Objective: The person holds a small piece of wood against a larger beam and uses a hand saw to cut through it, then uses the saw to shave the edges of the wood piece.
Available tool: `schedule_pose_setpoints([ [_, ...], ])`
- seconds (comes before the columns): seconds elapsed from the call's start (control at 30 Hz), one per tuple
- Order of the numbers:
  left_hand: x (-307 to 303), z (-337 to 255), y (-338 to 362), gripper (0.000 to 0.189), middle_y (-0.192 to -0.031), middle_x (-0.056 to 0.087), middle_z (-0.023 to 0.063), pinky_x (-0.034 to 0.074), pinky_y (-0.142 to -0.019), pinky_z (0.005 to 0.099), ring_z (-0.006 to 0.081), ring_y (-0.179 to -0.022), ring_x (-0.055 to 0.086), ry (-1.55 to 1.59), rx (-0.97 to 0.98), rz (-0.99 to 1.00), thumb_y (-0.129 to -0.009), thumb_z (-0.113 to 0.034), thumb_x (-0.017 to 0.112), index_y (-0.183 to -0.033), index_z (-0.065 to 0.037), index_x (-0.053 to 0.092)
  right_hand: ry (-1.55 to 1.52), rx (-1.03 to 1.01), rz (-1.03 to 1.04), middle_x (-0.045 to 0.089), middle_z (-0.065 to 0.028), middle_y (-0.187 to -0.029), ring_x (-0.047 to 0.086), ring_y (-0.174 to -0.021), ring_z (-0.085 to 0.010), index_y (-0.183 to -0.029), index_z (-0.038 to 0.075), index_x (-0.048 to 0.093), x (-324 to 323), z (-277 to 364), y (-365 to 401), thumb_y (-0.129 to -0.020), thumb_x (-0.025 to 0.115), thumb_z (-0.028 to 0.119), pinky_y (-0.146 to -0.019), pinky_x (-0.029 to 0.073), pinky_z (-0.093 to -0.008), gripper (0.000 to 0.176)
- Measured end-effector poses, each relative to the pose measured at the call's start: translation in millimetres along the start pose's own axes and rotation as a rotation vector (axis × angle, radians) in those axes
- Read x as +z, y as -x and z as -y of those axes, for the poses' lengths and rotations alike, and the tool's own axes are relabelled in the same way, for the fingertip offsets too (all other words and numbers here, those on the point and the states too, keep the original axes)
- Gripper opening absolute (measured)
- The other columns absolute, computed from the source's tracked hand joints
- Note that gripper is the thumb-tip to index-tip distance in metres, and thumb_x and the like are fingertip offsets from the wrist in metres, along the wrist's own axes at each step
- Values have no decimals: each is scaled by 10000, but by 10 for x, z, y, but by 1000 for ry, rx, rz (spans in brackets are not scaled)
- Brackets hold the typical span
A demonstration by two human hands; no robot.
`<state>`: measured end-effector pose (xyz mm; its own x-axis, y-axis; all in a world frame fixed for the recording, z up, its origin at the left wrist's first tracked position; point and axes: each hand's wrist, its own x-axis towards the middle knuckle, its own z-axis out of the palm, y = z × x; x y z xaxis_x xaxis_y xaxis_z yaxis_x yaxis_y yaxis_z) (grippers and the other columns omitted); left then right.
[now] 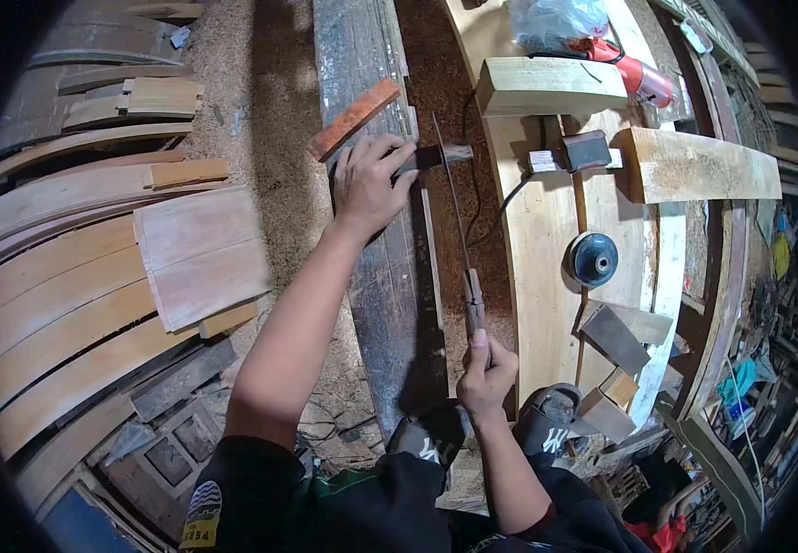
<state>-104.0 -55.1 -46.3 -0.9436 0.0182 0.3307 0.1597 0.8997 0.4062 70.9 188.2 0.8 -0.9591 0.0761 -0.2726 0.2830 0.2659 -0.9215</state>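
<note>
My left hand [373,184] presses down on a short strip of wood [457,152] laid across a worn, paint-spotted plank [385,304]. The strip's pale end sticks out past the plank's right edge. Beside my fingertips lies a reddish wooden block [354,120], set at a slant. My right hand [488,373] is closed around the handle of a handsaw [459,212]. Its thin blade points away from me and crosses the strip near the overhanging end. Whether the teeth have cut into the wood cannot be made out.
Thick pale boards on the right carry a red power tool [629,74], a round black sanding pad [592,259], a curved wood block [552,87] and several offcuts. Stacked planks [67,304] fill the left side. Part of another person [666,533] shows at bottom right.
</note>
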Motion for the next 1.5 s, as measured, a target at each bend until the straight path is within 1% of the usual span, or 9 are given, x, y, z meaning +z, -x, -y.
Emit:
schedule_pose_setpoints([
  [0.07, 6, 17, -32, 336, -1104, 676, 15, 465, -954, 440, 266, -1074, 623, 39, -9, 12, -774, -159, 793, -1104, -106, 753, 16, 12, 59, 421, 48, -544, 358, -492, -41, -639, 29, 486, 5, 34, 22, -1078, 518, 243, -453, 243, -288, 489],
  [0.6, -51, -31, 31, 340, -1110, 666, 21, 453, -946, 416, 259, -1089, 604, 63, -25, 67, -764, -129, 773, -1101, -91, 749, -10, 56, 15, 411, 44, -547, 369, -518, -47, -639, 21, 480, 50, 318, -216, -1080, 523, 255, -470, 255, -288, 501],
  [0.67, -26, -79, 42, 339, -1114, 667, 17, 448, -935, 414, 256, -1089, 605, 51, -47, 59, -767, -133, 760, -1103, -91, 749, 51, 87, 21, 392, -56, -509, 409, -464, -93, -793, -48, 664, 106, 444, -434, -1041, 589, 228, -450, 323, -336, 378],
  [0.77, -5, -141, 39, 337, -1115, 668, 16, 451, -928, 410, 256, -1088, 607, -2, -93, 36, -767, -134, 760, -1101, -92, 749, 99, -54, 17, 385, 32, -555, 353, -535, -51, -653, -3, 496, 199, 307, -312, -1075, 532, 262, -477, 232, -317, 500],
  [1.07, -8, -43, 34, 353, -1111, 673, -3, 452, -907, 406, 245, -1059, 606, 59, 16, 41, -753, -149, 781, -1104, -119, 756, 55, -38, -9, 392, 32, -555, 358, -523, -53, -663, -20, 503, 278, 453, -592, -1080, 522, 265, -472, 239, -317, 505],
  [1.17, -1, -128, 49, 357, -1110, 677, -6, 453, -899, 406, 241, -1052, 607, 18, -33, 49, -747, -148, 789, -1102, -120, 756, 5, 17, -13, 370, -30, -529, 377, -521, -72, -736, -49, 621, 299, 399, -583, -1050, 562, 261, -457, 294, -347, 445],
  [1.23, -5, -102, 39, 360, -1109, 679, -6, 454, -895, 406, 240, -1050, 608, -6, -64, 42, -744, -149, 793, -1101, -117, 756, 32, -8, -7, 378, 45, -569, 346, -553, -47, -661, -10, 470, 210, 160, -208, -1089, 507, 286, -486, 244, -304, 521],
  [1.33, 2, -44, 64, 355, -1102, 678, -5, 456, -889, 408, 243, -1042, 610, 65, 11, 47, -737, -145, 794, -1090, -117, 756, 37, 21, -18, 371, 45, -569, 335, -556, -48, -665, -11, 478, 116, 91, 48, -1090, 506, 277, -485, 241, -306, 515],
  [1.5, -14, -55, 41, 333, -1102, 675, -15, 452, -899, 409, 240, -1037, 605, 47, 14, 46, -752, -155, 792, -1082, -124, 754, -1, 12, -6, 386, -8, -545, 399, -523, -71, -723, -35, 599, 376, 352, -748, -1045, 584, 263, -463, 306, -335, 439],
])
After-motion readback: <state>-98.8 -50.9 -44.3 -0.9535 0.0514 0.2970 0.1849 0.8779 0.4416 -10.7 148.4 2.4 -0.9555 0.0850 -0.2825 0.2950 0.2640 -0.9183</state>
